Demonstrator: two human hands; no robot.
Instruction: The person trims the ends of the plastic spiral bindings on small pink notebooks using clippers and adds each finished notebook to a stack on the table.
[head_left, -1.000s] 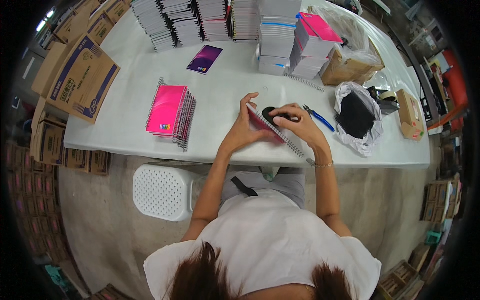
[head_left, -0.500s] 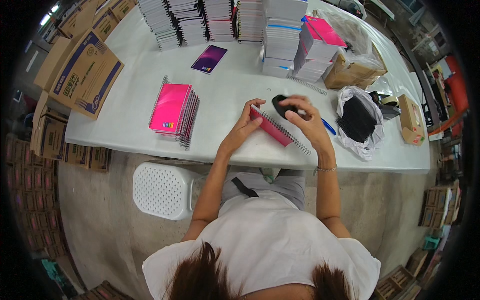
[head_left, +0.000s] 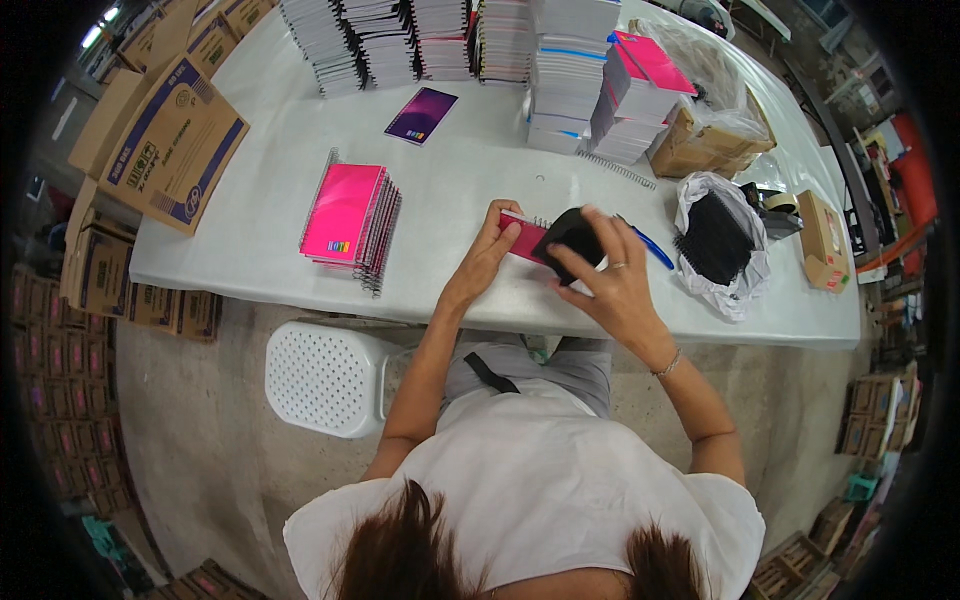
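My left hand (head_left: 478,265) is closed around the left end of a pink spiral notebook (head_left: 519,241), tipped up on its edge on the table with its wire coil along the top. In my right hand (head_left: 628,298) is a black object (head_left: 572,246) with a curved outline, whose kind I cannot make out. It covers the right part of the notebook and its coil. Just beyond the right hand lies a blue-handled tool (head_left: 654,248), its other end partly hidden by the fingers. A stack of pink spiral notebooks (head_left: 346,214) sits to the left.
A purple notebook (head_left: 421,115) lies farther back. Tall notebook stacks (head_left: 444,45) and paper stacks (head_left: 572,85) line the far side. On the right are a loose wire coil (head_left: 618,171), a white bag of black coils (head_left: 714,240), a tape roll (head_left: 779,203) and a cardboard box (head_left: 712,140).
My right hand has brought the black object left and down, over the notebook's right part. My left hand keeps its hold in nearly the same place.
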